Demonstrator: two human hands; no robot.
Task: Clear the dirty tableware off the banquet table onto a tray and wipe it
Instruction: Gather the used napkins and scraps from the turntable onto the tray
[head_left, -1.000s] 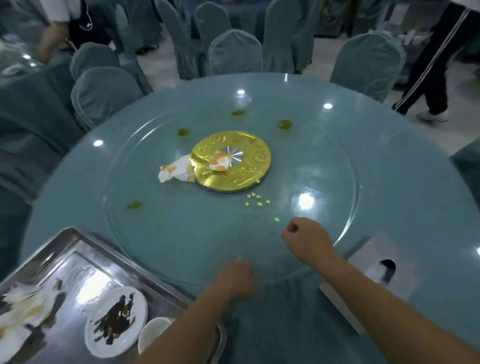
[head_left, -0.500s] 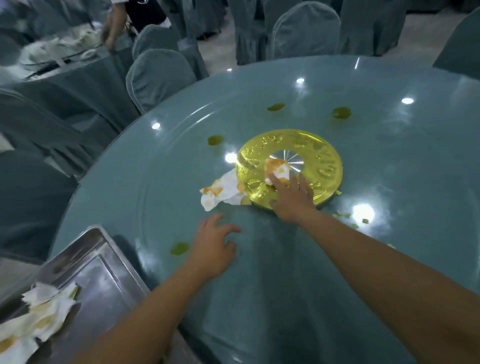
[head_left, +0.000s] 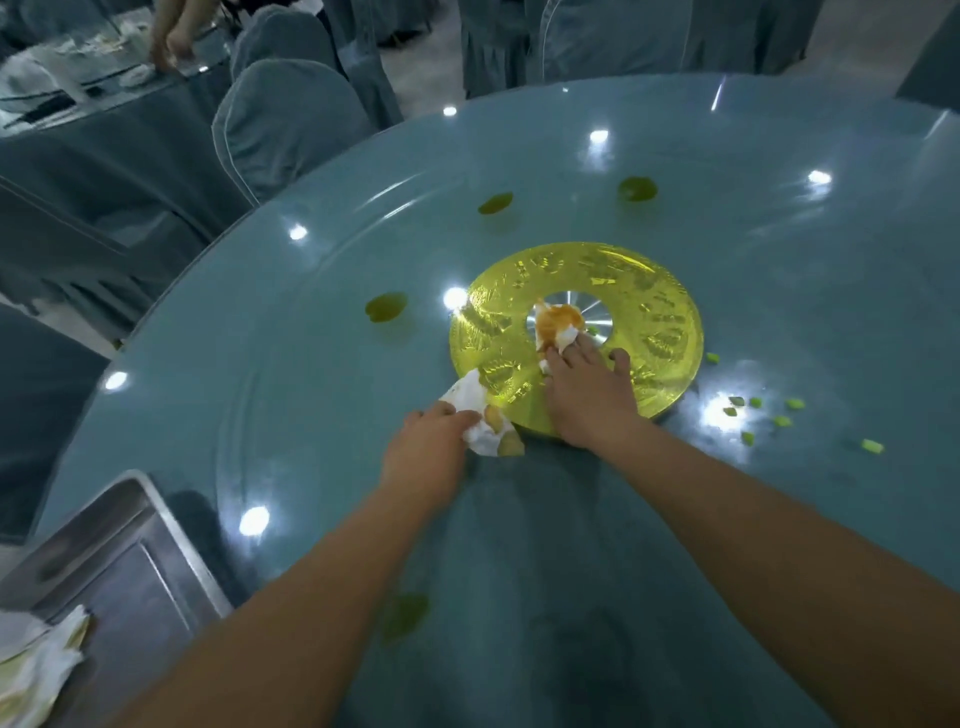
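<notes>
Banquet-hall bench (head_left: 779, 260), glass top. Frame centre: left grip (head_left: 431, 447) pinches crumpled napkin (head_left: 480, 415) at lower edge of gold disc (head_left: 649, 312); right grip (head_left: 589, 400), fingers straight, presses stained napkin (head_left: 558, 325) on disc hub. Lower left: tray (head_left: 130, 519). Judged late stage: napkins, green smears (head_left: 385, 306), green scraps (head_left: 779, 421), wiping remain.

Left hand (head_left: 431, 453) curled (right hand (head_left: 589, 402) flat)

We find no text, label, brand or number that we can read. The gold disc (head_left: 660, 332) at the middle of the table (head_left: 156, 415) bears raised marks round its ring, from nine o'clock through twelve to three, too blurred for us to make out.
</notes>
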